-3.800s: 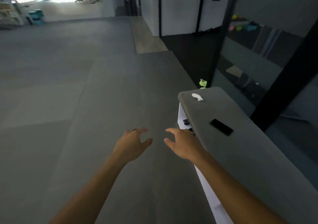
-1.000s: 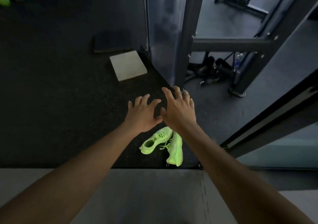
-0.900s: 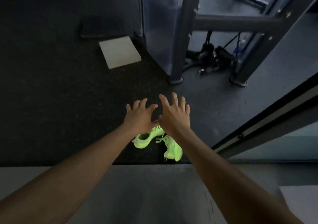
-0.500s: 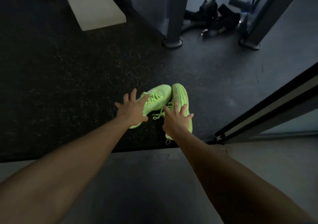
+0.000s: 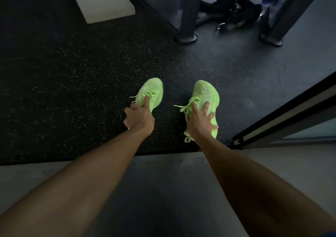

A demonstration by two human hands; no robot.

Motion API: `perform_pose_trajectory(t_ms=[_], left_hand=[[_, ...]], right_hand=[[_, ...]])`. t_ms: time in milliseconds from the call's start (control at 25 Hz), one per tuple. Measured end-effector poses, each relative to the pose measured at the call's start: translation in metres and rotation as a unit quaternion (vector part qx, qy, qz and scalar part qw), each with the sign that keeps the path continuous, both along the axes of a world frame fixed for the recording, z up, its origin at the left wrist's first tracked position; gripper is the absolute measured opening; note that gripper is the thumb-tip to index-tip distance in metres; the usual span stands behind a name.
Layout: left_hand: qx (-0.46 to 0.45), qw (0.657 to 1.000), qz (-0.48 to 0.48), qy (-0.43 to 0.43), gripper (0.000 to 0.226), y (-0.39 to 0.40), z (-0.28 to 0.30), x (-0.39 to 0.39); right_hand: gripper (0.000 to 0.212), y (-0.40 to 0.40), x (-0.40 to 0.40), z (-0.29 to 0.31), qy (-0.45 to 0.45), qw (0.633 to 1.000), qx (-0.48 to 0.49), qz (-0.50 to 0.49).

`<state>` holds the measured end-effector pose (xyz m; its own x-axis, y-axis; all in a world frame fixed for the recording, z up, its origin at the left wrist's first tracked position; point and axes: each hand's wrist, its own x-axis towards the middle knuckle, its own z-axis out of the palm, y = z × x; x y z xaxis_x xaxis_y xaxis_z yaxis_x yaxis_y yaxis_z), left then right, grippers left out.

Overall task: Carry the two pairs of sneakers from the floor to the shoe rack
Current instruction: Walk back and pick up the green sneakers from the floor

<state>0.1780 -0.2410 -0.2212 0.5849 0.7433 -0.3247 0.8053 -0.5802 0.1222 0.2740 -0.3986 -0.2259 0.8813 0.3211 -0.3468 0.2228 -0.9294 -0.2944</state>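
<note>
Two neon-green sneakers make up one pair over the dark speckled rubber floor. My left hand (image 5: 139, 117) grips the left sneaker (image 5: 151, 91) at its heel and tongue, toe pointing away from me. My right hand (image 5: 201, 121) is closed around the collar of the right sneaker (image 5: 206, 94), whose laces hang loose to the left. The two shoes are held apart from each other. No second pair and no shoe rack appear in this view.
A pale square pad (image 5: 102, 1) lies on the floor at the upper left. Dark metal frame posts (image 5: 187, 18) and black straps (image 5: 234, 9) stand behind the shoes. A sliding-door track (image 5: 283, 114) runs diagonally on the right. Grey mat flooring (image 5: 169, 191) lies under my arms.
Both hands came down onto the sneakers and closed on them. The shoes, which lay touching each other on the floor, are now separated, one in each hand.
</note>
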Motion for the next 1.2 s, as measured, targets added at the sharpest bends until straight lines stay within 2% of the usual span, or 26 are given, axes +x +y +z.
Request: perform_pose_trajectory(t_ms=[80,200,360,520,560,680,760,920,1080,1200], left_hand=[[-0.017,0.999,0.049,-0.004,0.087,-0.005,0.004,-0.004],[-0.036,0.997,0.068,-0.008,0.086,-0.005,0.007,-0.013],[-0.046,0.998,0.052,0.002,0.087,-0.008,0.005,-0.015],[-0.099,0.994,0.032,-0.036,0.1,0.004,-0.002,-0.014],[-0.117,0.991,0.031,-0.05,0.099,0.006,-0.006,-0.015],[-0.12,0.99,0.029,-0.073,0.092,0.006,-0.013,-0.016],[-0.096,0.992,0.026,-0.071,0.088,0.002,-0.013,-0.012],[-0.088,0.994,-0.004,-0.063,0.086,-0.008,-0.015,-0.006],[-0.124,0.99,0.012,-0.065,0.084,-0.01,-0.018,-0.002],[-0.137,0.988,0.016,-0.066,0.086,-0.01,-0.017,-0.001]], right_hand=[[0.073,-0.002,0.0,0.004,0.0,0.997,0.071,-0.014],[0.072,0.009,-0.012,0.004,-0.008,0.986,0.16,0.035],[0.063,0.032,-0.024,0.005,0.065,0.975,0.21,0.008],[0.046,0.031,-0.024,0.001,0.102,0.983,0.152,0.001],[0.052,0.029,-0.023,-0.001,0.106,0.983,0.15,0.007],[0.091,0.029,-0.027,0.003,0.092,0.975,0.204,0.009],[0.099,0.035,-0.029,0.006,0.065,0.981,0.175,0.046],[0.094,0.048,-0.03,-0.001,0.117,0.988,0.032,0.097],[0.075,0.052,-0.032,-0.001,0.098,0.987,0.012,0.126],[0.085,0.054,-0.033,0.0,0.093,0.988,0.001,0.12]])
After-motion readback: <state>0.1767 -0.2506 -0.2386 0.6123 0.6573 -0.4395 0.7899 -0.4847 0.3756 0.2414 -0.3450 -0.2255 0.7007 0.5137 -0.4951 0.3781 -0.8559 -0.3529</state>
